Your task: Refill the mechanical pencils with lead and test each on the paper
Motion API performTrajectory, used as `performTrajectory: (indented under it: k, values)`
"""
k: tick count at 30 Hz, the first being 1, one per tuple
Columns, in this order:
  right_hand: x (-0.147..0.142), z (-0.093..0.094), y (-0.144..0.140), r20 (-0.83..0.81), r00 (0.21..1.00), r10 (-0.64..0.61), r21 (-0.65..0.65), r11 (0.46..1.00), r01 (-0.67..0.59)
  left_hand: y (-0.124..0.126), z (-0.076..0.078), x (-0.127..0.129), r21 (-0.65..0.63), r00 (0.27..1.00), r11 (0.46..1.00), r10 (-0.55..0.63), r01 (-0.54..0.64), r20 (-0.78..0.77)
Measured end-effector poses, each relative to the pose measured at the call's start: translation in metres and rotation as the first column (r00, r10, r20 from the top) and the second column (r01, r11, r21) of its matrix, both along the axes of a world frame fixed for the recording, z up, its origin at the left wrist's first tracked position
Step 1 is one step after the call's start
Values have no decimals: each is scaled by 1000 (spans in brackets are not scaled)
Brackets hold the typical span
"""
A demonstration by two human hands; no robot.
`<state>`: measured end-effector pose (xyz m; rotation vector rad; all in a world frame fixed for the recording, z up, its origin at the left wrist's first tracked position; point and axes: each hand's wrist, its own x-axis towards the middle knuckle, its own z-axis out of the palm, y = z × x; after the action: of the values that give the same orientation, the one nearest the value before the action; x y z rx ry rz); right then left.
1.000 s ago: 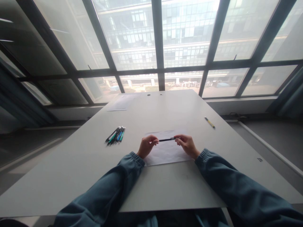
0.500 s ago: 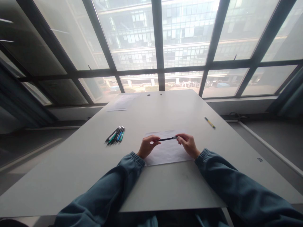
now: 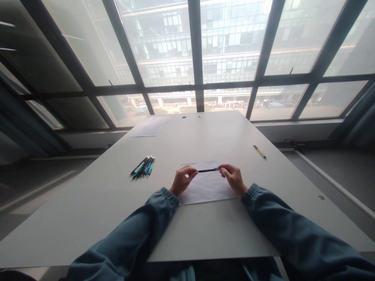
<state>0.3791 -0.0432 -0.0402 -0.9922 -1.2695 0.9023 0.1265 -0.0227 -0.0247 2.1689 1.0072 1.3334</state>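
Observation:
A slim black pen [image 3: 206, 170] is held level between my two hands, over a white sheet of paper [image 3: 208, 191]. My left hand [image 3: 183, 179] pinches its left end between thumb and fingers. At the clip end, my right hand [image 3: 232, 177] grips it the same way. Both ends of the pen are partly hidden by my fingertips. Several pens [image 3: 143, 168], black, green and blue, lie in a bunch on the table left of my hands.
A yellow and black pen [image 3: 259, 151] lies near the right edge of the white table [image 3: 117, 218]. Printed paper [image 3: 148, 127] rests at the far left. Beyond the table's far end stand large windows, with a dark blue curtain [image 3: 26, 121] at the left.
The pen has turned slightly from a small slant to nearly level. Both hands keep their hold on it and have hardly moved.

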Motion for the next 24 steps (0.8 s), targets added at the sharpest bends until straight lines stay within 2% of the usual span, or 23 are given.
performTrajectory:
  k: [7, 13, 24]
  values:
    - [0, -1, 0, 4, 1000, 2, 6, 1000, -2, 1, -4, 1, -5, 1000, 1000, 25, -25, -18]
    - [1, -1, 1, -10, 1000, -20, 11, 1000, 20, 2, -4, 1, 12, 997, 997, -75, 75, -18]
    - [1, -1, 1, -35, 998, -44, 5, 999, 44, 1, -2, 0, 11, 998, 998, -67, 67, -22]
